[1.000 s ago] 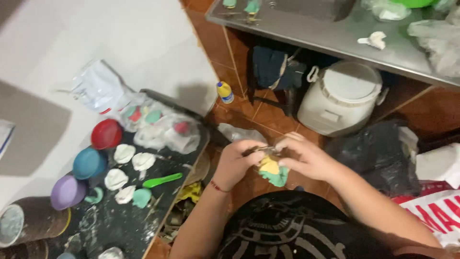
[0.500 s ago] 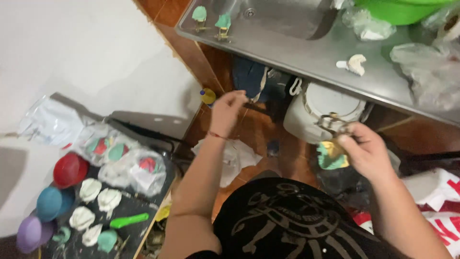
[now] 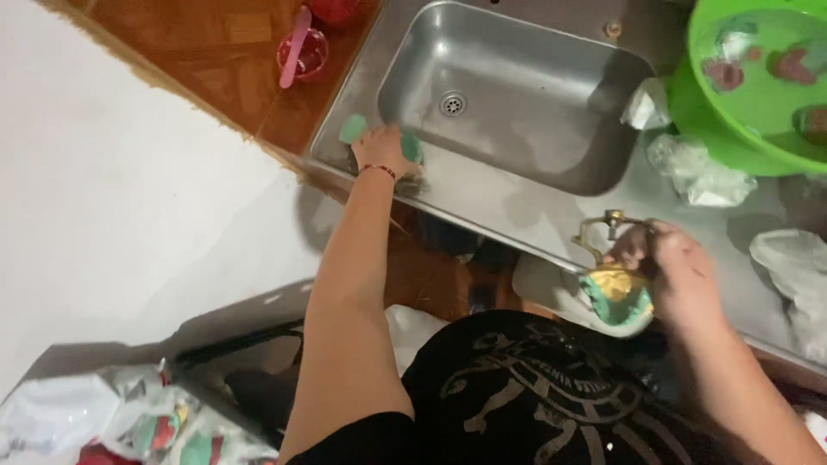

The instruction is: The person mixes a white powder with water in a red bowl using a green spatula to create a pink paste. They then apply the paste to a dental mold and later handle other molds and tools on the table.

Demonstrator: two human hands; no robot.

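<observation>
Progress, judged from this frame only: one painted figure [image 3: 617,297] was in hand, yellow on top and green below. It looked coloured already, though I couldn't tell if it was finished. Two green pieces [image 3: 351,128] sat on the steel counter [image 3: 508,207] at the sink [image 3: 517,95] rim, so part of the batch looked placed there. More coloured pieces in plastic bags [image 3: 164,426] lay low at the left, well apart from the sink, apparently still to handle.

Right hand [image 3: 668,267]: fingers curled closed around the figure and a brass-coloured metal tool [image 3: 603,232], held over the counter's front edge, near the body.

Left hand [image 3: 383,151]: arm stretched out, fingers bent down over the second green piece beside the sink's left corner, touching it. Whether it was gripping or only resting on it, couldn't tell.

Also there: green basin [image 3: 758,86] with water at top right, crumpled plastic [image 3: 698,168] beside it, red cup [image 3: 301,52] on the floor.
</observation>
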